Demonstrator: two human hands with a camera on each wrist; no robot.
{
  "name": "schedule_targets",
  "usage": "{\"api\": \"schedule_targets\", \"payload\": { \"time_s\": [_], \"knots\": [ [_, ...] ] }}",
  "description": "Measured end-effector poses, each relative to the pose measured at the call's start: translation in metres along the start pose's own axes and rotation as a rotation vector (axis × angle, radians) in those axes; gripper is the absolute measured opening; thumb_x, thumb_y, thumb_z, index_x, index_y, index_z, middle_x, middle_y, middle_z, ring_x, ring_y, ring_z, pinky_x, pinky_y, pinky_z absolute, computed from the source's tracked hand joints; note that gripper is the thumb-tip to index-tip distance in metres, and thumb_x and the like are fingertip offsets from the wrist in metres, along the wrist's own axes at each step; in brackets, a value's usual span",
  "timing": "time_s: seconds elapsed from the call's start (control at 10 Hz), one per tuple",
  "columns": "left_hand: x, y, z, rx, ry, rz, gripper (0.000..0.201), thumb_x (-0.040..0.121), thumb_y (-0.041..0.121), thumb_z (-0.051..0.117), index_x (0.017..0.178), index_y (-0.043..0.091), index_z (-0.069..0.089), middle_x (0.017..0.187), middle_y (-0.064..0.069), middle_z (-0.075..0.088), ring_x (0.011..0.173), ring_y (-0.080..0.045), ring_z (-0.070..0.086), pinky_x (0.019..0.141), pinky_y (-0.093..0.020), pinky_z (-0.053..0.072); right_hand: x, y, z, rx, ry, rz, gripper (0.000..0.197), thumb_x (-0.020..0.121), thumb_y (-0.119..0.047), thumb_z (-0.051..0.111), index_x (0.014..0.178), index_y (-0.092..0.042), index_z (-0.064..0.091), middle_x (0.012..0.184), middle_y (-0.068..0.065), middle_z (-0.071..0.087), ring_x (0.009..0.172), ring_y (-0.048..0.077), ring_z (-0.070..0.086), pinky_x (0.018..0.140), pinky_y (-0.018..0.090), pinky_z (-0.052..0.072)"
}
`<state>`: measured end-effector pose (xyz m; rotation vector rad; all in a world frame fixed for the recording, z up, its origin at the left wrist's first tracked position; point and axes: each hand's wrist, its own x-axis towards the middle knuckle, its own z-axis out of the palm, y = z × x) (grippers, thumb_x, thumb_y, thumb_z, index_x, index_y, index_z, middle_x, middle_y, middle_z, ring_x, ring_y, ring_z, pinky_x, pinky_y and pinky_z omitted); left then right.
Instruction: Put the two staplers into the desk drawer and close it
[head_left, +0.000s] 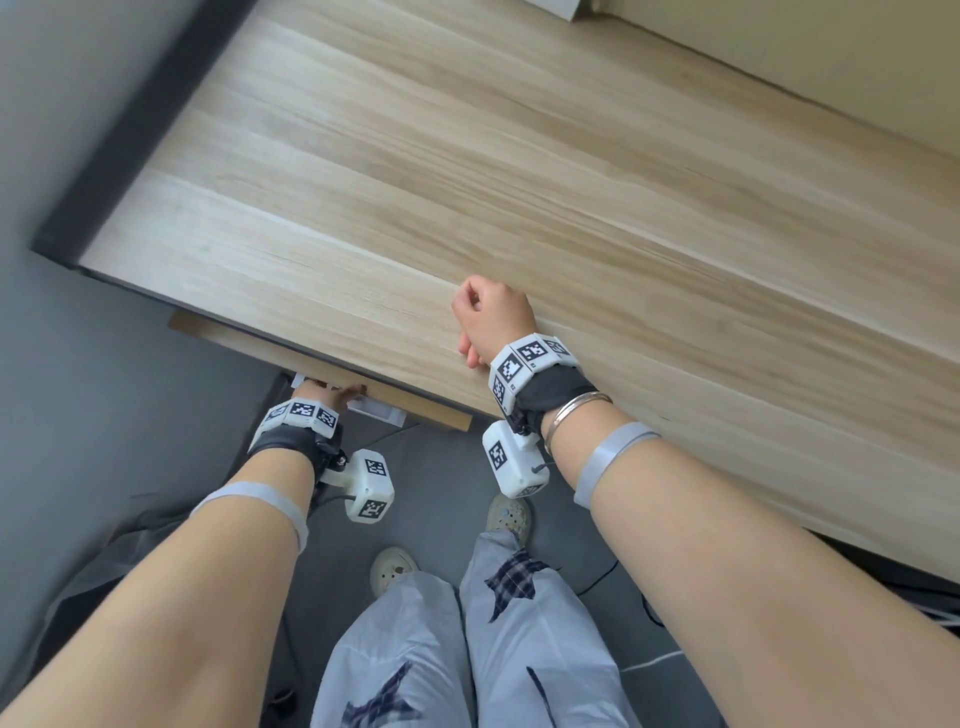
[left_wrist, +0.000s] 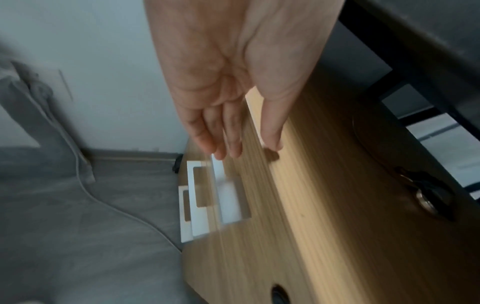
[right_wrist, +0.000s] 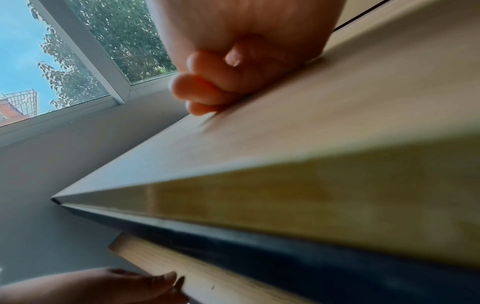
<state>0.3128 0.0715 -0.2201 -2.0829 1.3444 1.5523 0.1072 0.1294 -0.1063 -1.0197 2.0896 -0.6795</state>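
Left hand (head_left: 340, 393) low, under the front edge of the worktop (head_left: 519, 171), fingers (left_wrist: 207, 131) straight and loose, tips on the drawer (head_left: 322, 358) front. Thumb (left_wrist: 272, 127) flat on the wood too. Nothing held. Right hand (head_left: 491, 322) up on the worktop by the front edge, fingers (right_wrist: 200, 88) curled into a loose fist, holding nothing, side of the fist resting on the wood.

Drawer just under the worktop's front edge, near the left corner, sticking out only a little. Inside hidden. Staplers nowhere to be seen, so cannot tell where they are. White handle (left_wrist: 205, 193) on the drawer front, just past the left fingertips, blurry.

Marker bands (head_left: 530, 364) on both wrists, white camera boxes (head_left: 511, 457) below them. Bracelet (head_left: 571, 410) on the right wrist. Grey floor (head_left: 447, 467) below, two shoes (head_left: 506, 514) and light trousers (head_left: 415, 649). Window (right_wrist: 64, 61) with trees past the worktop's far side.
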Motion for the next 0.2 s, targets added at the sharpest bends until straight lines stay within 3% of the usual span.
{"api": "schedule_targets", "payload": {
  "time_s": [0.1, 0.2],
  "knots": [
    [-0.018, 0.0, -0.007, 0.129, 0.008, 0.021, 0.053, 0.084, 0.03, 0.064, 0.125, -0.001, 0.055, 0.127, -0.025, 0.06, 0.115, -0.04, 0.059, 0.102, -0.048, 0.048, -0.008, 0.0, -0.002, -0.002, -0.038, 0.011, 0.023, 0.091, -0.016, 0.04, 0.08, -0.008, 0.059, 0.05, -0.002, 0.061, 0.033, 0.01, 0.056, 0.041, 0.021, 0.049],
    [-0.06, 0.01, -0.012, 0.285, -0.065, 0.075, 0.041, 0.09, 0.018, 0.056, 0.126, -0.001, 0.055, 0.124, -0.02, 0.063, 0.111, -0.033, 0.063, 0.094, -0.035, 0.055, -0.017, 0.006, -0.01, 0.014, -0.06, 0.059, 0.025, 0.092, -0.017, 0.04, 0.084, -0.006, 0.061, 0.053, -0.003, 0.061, 0.039, 0.016, 0.059, 0.052, 0.029, 0.056]
  ]
}}
